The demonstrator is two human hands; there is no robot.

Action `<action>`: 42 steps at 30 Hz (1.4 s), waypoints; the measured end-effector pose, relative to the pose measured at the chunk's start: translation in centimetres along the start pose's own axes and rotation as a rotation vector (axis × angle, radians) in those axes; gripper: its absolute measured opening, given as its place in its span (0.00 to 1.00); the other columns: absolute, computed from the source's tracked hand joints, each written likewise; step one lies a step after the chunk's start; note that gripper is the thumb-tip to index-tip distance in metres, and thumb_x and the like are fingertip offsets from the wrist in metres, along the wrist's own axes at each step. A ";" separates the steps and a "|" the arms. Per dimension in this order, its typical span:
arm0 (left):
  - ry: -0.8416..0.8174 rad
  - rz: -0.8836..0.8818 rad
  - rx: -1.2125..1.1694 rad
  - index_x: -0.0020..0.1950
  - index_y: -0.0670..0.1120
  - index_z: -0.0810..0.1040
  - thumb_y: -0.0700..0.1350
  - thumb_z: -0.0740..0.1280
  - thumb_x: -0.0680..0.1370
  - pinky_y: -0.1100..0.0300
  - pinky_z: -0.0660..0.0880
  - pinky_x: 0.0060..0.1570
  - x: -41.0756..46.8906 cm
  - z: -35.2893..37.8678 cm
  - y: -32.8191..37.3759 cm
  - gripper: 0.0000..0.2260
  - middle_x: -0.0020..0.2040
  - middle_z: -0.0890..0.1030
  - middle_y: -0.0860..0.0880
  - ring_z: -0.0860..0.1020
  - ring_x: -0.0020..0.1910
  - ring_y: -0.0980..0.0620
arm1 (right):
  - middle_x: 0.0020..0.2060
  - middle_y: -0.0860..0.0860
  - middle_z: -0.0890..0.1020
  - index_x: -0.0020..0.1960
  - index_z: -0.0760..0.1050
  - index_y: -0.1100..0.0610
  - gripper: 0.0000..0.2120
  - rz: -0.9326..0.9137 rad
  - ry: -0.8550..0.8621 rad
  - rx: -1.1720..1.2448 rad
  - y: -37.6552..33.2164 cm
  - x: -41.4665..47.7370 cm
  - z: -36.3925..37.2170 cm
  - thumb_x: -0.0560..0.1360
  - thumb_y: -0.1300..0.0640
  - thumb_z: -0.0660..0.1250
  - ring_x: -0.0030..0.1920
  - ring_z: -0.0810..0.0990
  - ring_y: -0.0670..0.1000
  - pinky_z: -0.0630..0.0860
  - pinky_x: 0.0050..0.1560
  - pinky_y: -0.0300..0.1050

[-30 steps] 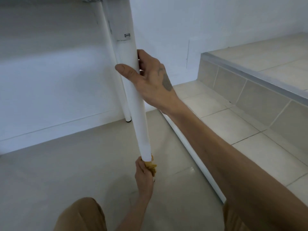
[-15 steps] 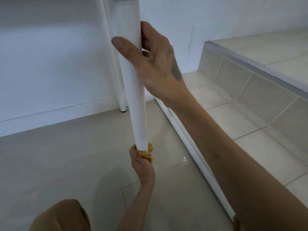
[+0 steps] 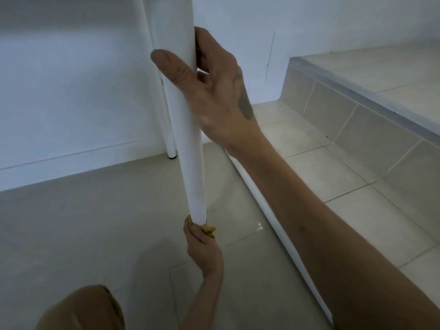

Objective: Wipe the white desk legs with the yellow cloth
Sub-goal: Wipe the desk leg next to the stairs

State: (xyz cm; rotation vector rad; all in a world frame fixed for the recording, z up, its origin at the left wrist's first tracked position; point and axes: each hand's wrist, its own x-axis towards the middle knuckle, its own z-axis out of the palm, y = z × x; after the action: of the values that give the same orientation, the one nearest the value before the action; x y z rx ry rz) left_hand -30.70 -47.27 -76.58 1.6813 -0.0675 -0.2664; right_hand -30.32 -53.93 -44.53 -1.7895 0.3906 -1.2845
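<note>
Since the yellow cloth point(image 3: 209, 228) was bunched right down at the foot of the near desk leg point(image 3: 188, 151), I'd say the likeliest slip was the wad popping off the end and the fist just bumping the tiled floor point(image 3: 83, 222). It could also have rubbed only one side, so the back of the leg got skipped. The bare right hand point(image 3: 214, 91) might smudge the white tube where it gripped, too.

That right hand was up high on the leg, thumb lying across the front and fingers curled round the back, a proper wrap grip that steadied it. The left hand point(image 3: 203, 246) was closed tight round the cloth at the leg's bottom end, with only a bit of yellow poking out. Couldn't tell if the cloth went all the way round. The far leg point(image 3: 170, 139) stood behind, near the wall, with nothing touching it.
</note>
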 end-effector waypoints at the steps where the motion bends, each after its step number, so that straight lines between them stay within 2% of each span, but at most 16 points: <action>1: -0.007 -0.027 0.021 0.64 0.49 0.75 0.50 0.52 0.85 0.59 0.79 0.35 -0.5 0.0 -0.9 0.15 0.34 0.81 0.58 0.80 0.32 0.56 | 0.47 0.58 0.85 0.58 0.76 0.65 0.17 0.007 -0.002 -0.001 0.0 0.0 -0.1 0.76 0.54 0.71 0.46 0.85 0.57 0.83 0.45 0.58; 4: -0.058 -0.232 0.132 0.64 0.50 0.75 0.53 0.51 0.84 0.48 0.82 0.38 -0.6 -0.3 -3.5 0.17 0.35 0.84 0.54 0.82 0.33 0.47 | 0.49 0.56 0.85 0.59 0.76 0.63 0.17 0.025 -0.026 -0.007 -0.1 -0.2 -0.1 0.76 0.53 0.71 0.47 0.85 0.56 0.83 0.47 0.57; 9: -0.142 -0.451 -0.015 0.46 0.47 0.79 0.50 0.54 0.85 0.57 0.75 0.29 -0.4 -1.9 -1.5 0.17 0.38 0.84 0.46 0.76 0.29 0.48 | 0.48 0.58 0.85 0.59 0.76 0.62 0.18 0.025 -0.024 -0.031 0.2 -0.4 -0.1 0.75 0.51 0.71 0.47 0.84 0.58 0.83 0.46 0.58; 15: -0.335 -0.773 -0.435 0.64 0.35 0.75 0.50 0.51 0.86 0.65 0.71 0.20 -1.5 -4.5 1.4 0.22 0.42 0.80 0.40 0.76 0.27 0.51 | 0.49 0.56 0.86 0.57 0.78 0.61 0.16 0.108 -0.072 0.004 -0.1 -0.8 -0.6 0.75 0.51 0.72 0.51 0.85 0.55 0.82 0.51 0.59; 17: -0.399 -0.863 -0.573 0.66 0.36 0.74 0.50 0.53 0.86 0.64 0.75 0.24 -0.9 -5.0 2.8 0.20 0.44 0.79 0.41 0.76 0.32 0.50 | 0.47 0.55 0.86 0.53 0.81 0.58 0.14 0.175 -0.125 0.018 0.7 -1.4 -1.0 0.75 0.49 0.73 0.50 0.86 0.56 0.82 0.53 0.61; 20: -0.571 -0.902 -0.690 0.66 0.38 0.76 0.51 0.56 0.84 0.48 0.81 0.49 0.4 -5.9 5.1 0.20 0.51 0.82 0.38 0.82 0.45 0.42 | 0.48 0.49 0.87 0.54 0.83 0.56 0.12 0.302 -0.150 0.033 3.0 -3.5 -2.3 0.75 0.49 0.73 0.50 0.86 0.47 0.83 0.54 0.49; 22: -0.699 -0.903 -0.697 0.63 0.37 0.77 0.51 0.59 0.83 0.45 0.82 0.47 0.7 -6.8 6.2 0.19 0.54 0.83 0.35 0.84 0.49 0.38 | 0.49 0.47 0.86 0.55 0.82 0.55 0.11 0.408 -0.112 0.022 5.5 -5.9 -3.5 0.76 0.50 0.73 0.51 0.84 0.44 0.80 0.54 0.41; 25: -0.836 -0.898 -0.633 0.67 0.36 0.75 0.43 0.62 0.81 0.43 0.82 0.47 1.0 -7.6 6.7 0.17 0.63 0.79 0.34 0.82 0.57 0.37 | 0.48 0.45 0.84 0.49 0.80 0.48 0.10 0.668 -0.080 -0.103 10.9 -10.7 -5.3 0.75 0.43 0.72 0.54 0.83 0.50 0.79 0.56 0.47; 27: -0.888 -0.877 -0.565 0.68 0.37 0.75 0.37 0.60 0.79 0.43 0.82 0.49 1.5 -8.0 6.6 0.17 0.65 0.78 0.34 0.81 0.59 0.37 | 0.52 0.49 0.83 0.54 0.80 0.51 0.19 0.871 -0.154 -0.228 14.2 -13.9 -5.9 0.73 0.38 0.71 0.56 0.81 0.53 0.80 0.57 0.51; 29: -0.928 -0.850 -0.490 0.69 0.39 0.75 0.35 0.61 0.77 0.41 0.77 0.59 2.2 -8.0 6.3 0.20 0.66 0.78 0.36 0.78 0.63 0.36 | 0.57 0.52 0.82 0.62 0.79 0.56 0.29 1.001 -0.270 -0.309 16.3 -16.5 -6.1 0.72 0.34 0.70 0.58 0.80 0.53 0.79 0.60 0.52; 31: -0.957 -0.825 -0.433 0.69 0.40 0.74 0.35 0.62 0.75 0.40 0.71 0.67 2.9 -8.1 6.1 0.22 0.67 0.77 0.35 0.75 0.67 0.35 | 0.61 0.52 0.80 0.67 0.75 0.57 0.35 1.119 -0.341 -0.203 17.2 -18.3 -6.2 0.70 0.34 0.72 0.62 0.79 0.53 0.77 0.63 0.53; 34: -0.998 -0.783 -0.362 0.67 0.40 0.77 0.35 0.61 0.75 0.42 0.74 0.62 3.7 -8.2 6.4 0.20 0.64 0.79 0.36 0.77 0.63 0.36 | 0.61 0.53 0.82 0.67 0.76 0.58 0.32 1.231 -0.393 0.085 17.5 -19.3 -6.8 0.70 0.41 0.75 0.62 0.80 0.55 0.75 0.68 0.56; 36: -1.008 -0.710 -0.276 0.63 0.39 0.78 0.34 0.62 0.76 0.43 0.78 0.55 4.0 -8.2 7.2 0.16 0.61 0.81 0.35 0.80 0.57 0.37 | 0.59 0.56 0.84 0.63 0.79 0.60 0.26 1.243 -0.408 0.138 17.5 -19.4 -7.1 0.70 0.48 0.78 0.61 0.82 0.57 0.75 0.68 0.57; 39: -0.831 -0.324 0.092 0.51 0.38 0.82 0.35 0.71 0.75 0.49 0.83 0.45 4.4 -8.0 8.1 0.06 0.51 0.84 0.35 0.83 0.45 0.42 | 0.55 0.57 0.86 0.61 0.80 0.61 0.21 1.260 -0.355 0.142 17.1 -19.1 -7.4 0.70 0.59 0.78 0.58 0.84 0.59 0.79 0.63 0.57; 40: -0.754 -0.156 0.222 0.49 0.40 0.82 0.39 0.75 0.73 0.50 0.83 0.44 4.7 -8.0 8.4 0.07 0.48 0.85 0.38 0.84 0.42 0.44 | 0.55 0.58 0.86 0.61 0.79 0.61 0.19 1.271 -0.305 0.152 17.0 -19.0 -7.5 0.71 0.61 0.76 0.57 0.84 0.59 0.81 0.61 0.58; 42: -0.617 0.121 0.382 0.55 0.44 0.80 0.47 0.77 0.71 0.51 0.83 0.44 5.1 -8.1 9.3 0.15 0.47 0.85 0.46 0.84 0.43 0.49 | 0.55 0.61 0.85 0.62 0.78 0.62 0.16 1.291 -0.162 0.189 16.5 -18.8 -7.7 0.74 0.62 0.71 0.56 0.84 0.61 0.83 0.54 0.58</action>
State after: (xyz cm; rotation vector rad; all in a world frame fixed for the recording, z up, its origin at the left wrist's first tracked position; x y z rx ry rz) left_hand -23.02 -41.64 -67.29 1.9049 -0.7146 -0.7073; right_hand -41.25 -54.16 -68.36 -1.0476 1.0519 -0.2335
